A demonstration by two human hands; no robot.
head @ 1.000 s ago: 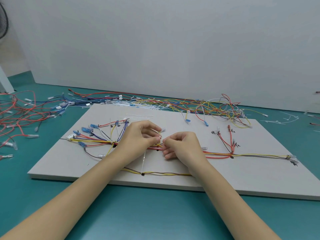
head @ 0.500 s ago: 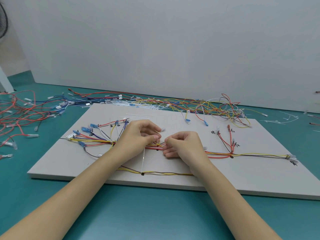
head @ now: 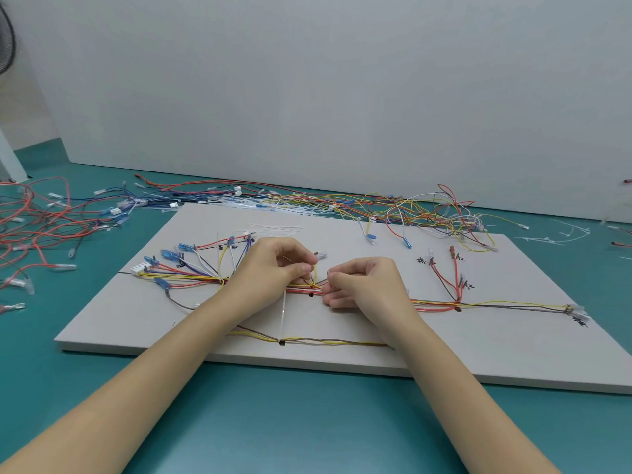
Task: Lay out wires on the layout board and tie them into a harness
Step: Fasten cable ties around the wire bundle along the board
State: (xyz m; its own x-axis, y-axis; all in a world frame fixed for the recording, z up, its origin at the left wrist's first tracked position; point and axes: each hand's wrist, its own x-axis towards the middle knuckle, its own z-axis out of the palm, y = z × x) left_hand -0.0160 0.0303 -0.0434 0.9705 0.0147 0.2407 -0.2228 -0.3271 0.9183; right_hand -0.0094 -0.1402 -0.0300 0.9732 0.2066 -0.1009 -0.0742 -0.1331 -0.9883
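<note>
At frame centre, your left hand (head: 273,268) and right hand (head: 362,285) pinch thin wires of the wire bundle (head: 304,289) on the layout board (head: 376,350). Tying appears underway; next, cinch the white cable tie (head: 284,316).

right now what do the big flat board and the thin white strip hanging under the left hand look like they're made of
The pale grey flat layout board looks like matte foam or plastic sheet: thick, uniform edge, no grain or shine. It could be painted wood. The thin translucent white strip below the left hand looks like a nylon cable tie: narrow, flat, slightly glossy, holding itself straight.
</note>
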